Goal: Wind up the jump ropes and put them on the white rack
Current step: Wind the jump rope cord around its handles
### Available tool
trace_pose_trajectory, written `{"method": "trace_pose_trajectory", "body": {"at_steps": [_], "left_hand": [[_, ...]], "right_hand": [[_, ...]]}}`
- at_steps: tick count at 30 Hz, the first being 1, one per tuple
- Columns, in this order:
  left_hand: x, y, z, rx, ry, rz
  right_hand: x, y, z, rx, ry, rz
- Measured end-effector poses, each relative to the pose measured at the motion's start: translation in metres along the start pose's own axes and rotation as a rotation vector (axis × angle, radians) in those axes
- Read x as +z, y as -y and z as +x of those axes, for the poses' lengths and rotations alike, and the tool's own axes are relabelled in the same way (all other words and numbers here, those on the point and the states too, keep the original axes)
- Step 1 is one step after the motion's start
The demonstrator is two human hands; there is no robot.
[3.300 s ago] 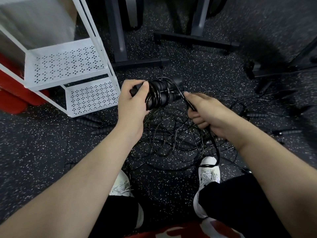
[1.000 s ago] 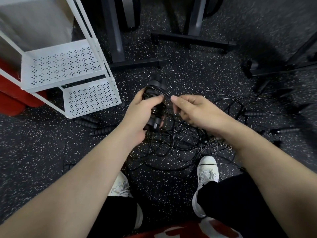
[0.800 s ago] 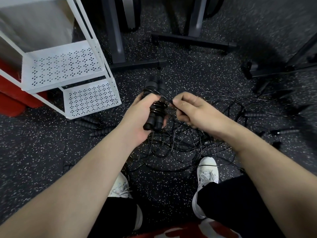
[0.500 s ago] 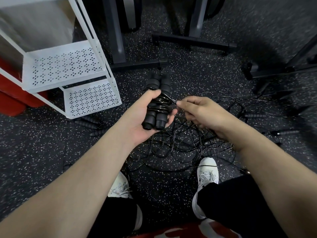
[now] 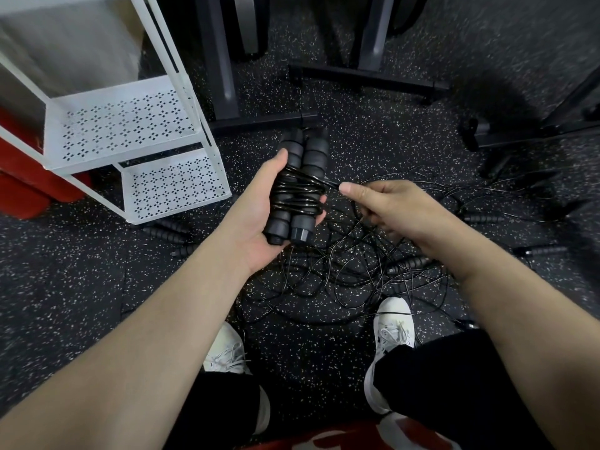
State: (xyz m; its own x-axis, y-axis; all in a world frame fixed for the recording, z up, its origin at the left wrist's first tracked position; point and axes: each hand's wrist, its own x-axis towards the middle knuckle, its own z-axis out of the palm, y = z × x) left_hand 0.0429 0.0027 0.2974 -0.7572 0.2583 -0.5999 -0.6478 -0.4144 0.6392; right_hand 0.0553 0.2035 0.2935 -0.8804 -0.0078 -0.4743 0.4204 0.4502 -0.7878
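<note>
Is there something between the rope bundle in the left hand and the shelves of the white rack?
Nothing visible blocks it. The left hand holds the wound jump rope just right of the white rack, whose two shelves look bare. The right hand pinches its loose cord end, which should be tucked in first.

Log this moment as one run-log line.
left hand: holds wound jump rope | right hand: pinches its cord | white rack: nothing on visible shelves

Open floor lies toward the white rack (image 5: 136, 125) (loose handles (image 5: 165, 230) beside its base), tangled ropes (image 5: 357, 264) underfoot.
</note>
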Motion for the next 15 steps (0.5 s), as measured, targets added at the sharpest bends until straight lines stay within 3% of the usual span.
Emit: {"method": "trace_pose_trajectory", "body": {"at_steps": [5,10,15], "left_hand": [[-0.004,-0.004,-0.001,0.002,0.004,-0.101],[-0.011,-0.014,-0.003,-0.001,0.004,-0.217],[-0.016,-0.015,-0.002,-0.001,-0.005,-0.229]], "right_hand": [[-0.006,-0.005,0.002,-0.101,0.053,0.083],[-0.013,-0.008,0.002,-0.206,0.246,0.167],[-0.013,-0.007,0.002,-0.165,0.149,0.081]]}}
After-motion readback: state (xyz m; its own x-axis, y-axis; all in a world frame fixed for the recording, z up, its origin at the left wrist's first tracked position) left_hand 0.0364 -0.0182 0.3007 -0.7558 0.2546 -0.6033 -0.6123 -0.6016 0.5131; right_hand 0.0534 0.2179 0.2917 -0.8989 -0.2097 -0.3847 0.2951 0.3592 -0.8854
